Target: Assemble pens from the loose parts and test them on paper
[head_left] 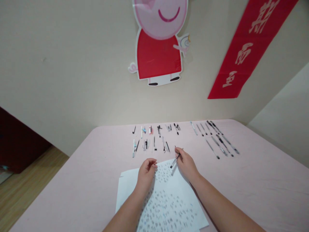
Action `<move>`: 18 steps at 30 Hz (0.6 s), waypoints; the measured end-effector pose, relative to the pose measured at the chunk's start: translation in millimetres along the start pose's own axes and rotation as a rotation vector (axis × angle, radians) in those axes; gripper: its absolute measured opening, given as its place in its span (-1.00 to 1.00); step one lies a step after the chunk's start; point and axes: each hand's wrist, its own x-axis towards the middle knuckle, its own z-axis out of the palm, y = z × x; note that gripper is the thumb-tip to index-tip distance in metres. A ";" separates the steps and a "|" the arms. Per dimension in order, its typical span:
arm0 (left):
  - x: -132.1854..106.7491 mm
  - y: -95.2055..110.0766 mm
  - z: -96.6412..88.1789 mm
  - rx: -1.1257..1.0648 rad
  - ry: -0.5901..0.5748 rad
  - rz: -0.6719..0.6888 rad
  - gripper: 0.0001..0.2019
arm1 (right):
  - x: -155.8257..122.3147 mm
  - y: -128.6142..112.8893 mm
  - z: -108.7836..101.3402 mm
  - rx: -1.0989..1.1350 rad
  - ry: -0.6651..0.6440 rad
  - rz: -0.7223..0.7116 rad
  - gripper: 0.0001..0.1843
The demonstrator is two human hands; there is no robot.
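My right hand (186, 164) is closed on a pen (175, 160) with a clear barrel and a black end, held over the top edge of the written sheet. A thin dark tip also pokes out by its index finger; whether this is a separate refill I cannot tell. My left hand (146, 172) is curled with thumb and fingertips together, above the left part of the paper. Anything inside that pinch is hidden. Beneath both hands lie white sheets (127, 183), the top one covered with small handwritten marks.
Beyond the paper, two rows of pen parts (155, 143) lie in small groups on the pink tablecloth (79, 183). Several whole pens (224, 145) are lined up at the back right. The wall behind carries a cartoon pig cutout (159, 58) and a red banner (241, 64).
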 end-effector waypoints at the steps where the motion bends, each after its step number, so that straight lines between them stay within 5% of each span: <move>1: 0.1 -0.3 0.0 0.001 0.001 0.001 -0.85 | -0.1 -1.5 -0.4 -0.022 -0.006 -0.006 -0.55; 8: 0.5 -0.2 1.0 -0.002 0.006 -0.003 -0.84 | -1.2 -18.2 -6.2 -0.263 -0.081 -0.090 -0.59; 18: -0.4 4.8 0.6 -0.004 0.006 0.001 -0.85 | -2.3 -21.6 -6.7 -0.091 -0.004 -0.108 -0.50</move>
